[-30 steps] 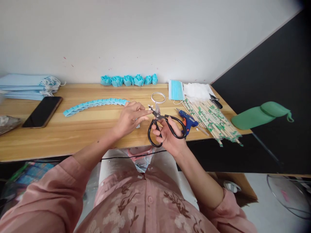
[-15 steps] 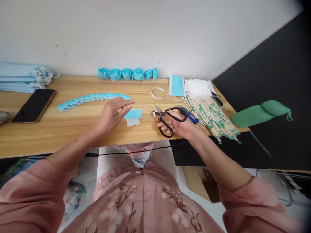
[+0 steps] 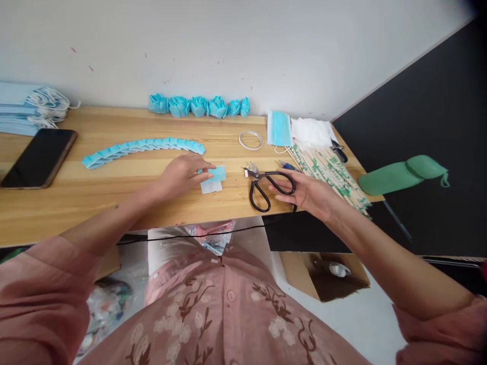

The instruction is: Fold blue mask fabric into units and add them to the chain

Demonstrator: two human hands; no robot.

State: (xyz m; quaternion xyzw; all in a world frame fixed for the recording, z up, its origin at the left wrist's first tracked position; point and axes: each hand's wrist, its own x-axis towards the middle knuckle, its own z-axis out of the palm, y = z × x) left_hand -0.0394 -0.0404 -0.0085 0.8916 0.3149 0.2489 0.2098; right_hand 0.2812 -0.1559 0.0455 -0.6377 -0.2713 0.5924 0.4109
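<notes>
My left hand (image 3: pixel 186 173) lies over the table with its fingers stretched out, fingertips on a small light-blue fabric piece (image 3: pixel 218 173). A white layer (image 3: pixel 211 187) shows below the blue one. Black-handled scissors (image 3: pixel 260 194) are on the table to the right, blades pointing left, with a small white scrap near the tips. My right hand (image 3: pixel 304 193) is at their handles, fingers loosely extended and partly seen through the upper loop. A blue tool (image 3: pixel 289 166) is mostly hidden behind that hand.
At the back stand several blue fabric roses (image 3: pixel 179 106). A pleated blue strip (image 3: pixel 142 147), phone (image 3: pixel 40 157) and mask stack (image 3: pixel 17 109) are left. Right are a tape roll (image 3: pixel 250 140), mask (image 3: pixel 279 129), white sheets (image 3: pixel 312 133), wrapped chopsticks (image 3: pixel 327 170) and green bottle (image 3: pixel 399 176).
My right hand has loosened and drawn back rightward from the scissors' handles. My left hand has moved right, its fingertips now on the blue piece. The camera view has shifted slightly.
</notes>
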